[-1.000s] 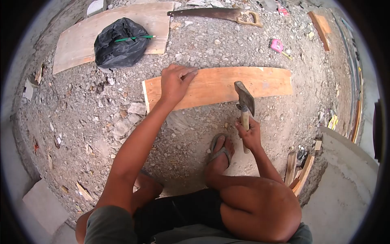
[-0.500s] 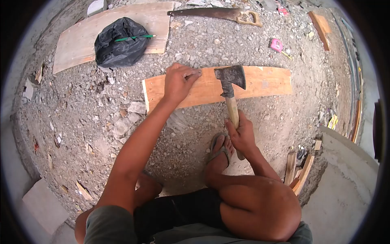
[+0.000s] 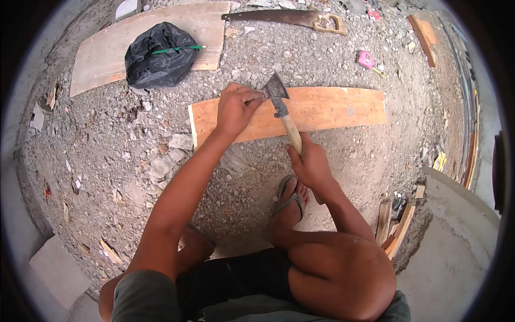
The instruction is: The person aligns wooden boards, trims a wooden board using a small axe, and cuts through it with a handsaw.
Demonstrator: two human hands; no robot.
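Note:
My right hand (image 3: 311, 161) is wrapped round the wooden handle of a hatchet (image 3: 291, 131). Its dark metal head, with black wrapping below it, is beside the fingertips of my left hand (image 3: 236, 107). Those fingers are pinched together above a reddish plywood board (image 3: 332, 107), which lies on the gravel in front of me. Whatever is in the pinch is too small or hidden to make out.
Beyond the board lie a handsaw (image 3: 284, 19), a pink tape measure (image 3: 366, 59) and a pale plywood sheet (image 3: 96, 59). On that sheet rests a black plastic bag (image 3: 155, 67) with a green pencil (image 3: 177, 50) across it. Wood offcuts (image 3: 399, 231) stand at right.
The hatchet has swung left and turned, bringing its head from over the middle of the board to my left fingertips. My right hand has moved slightly left and up; my left hand stays put.

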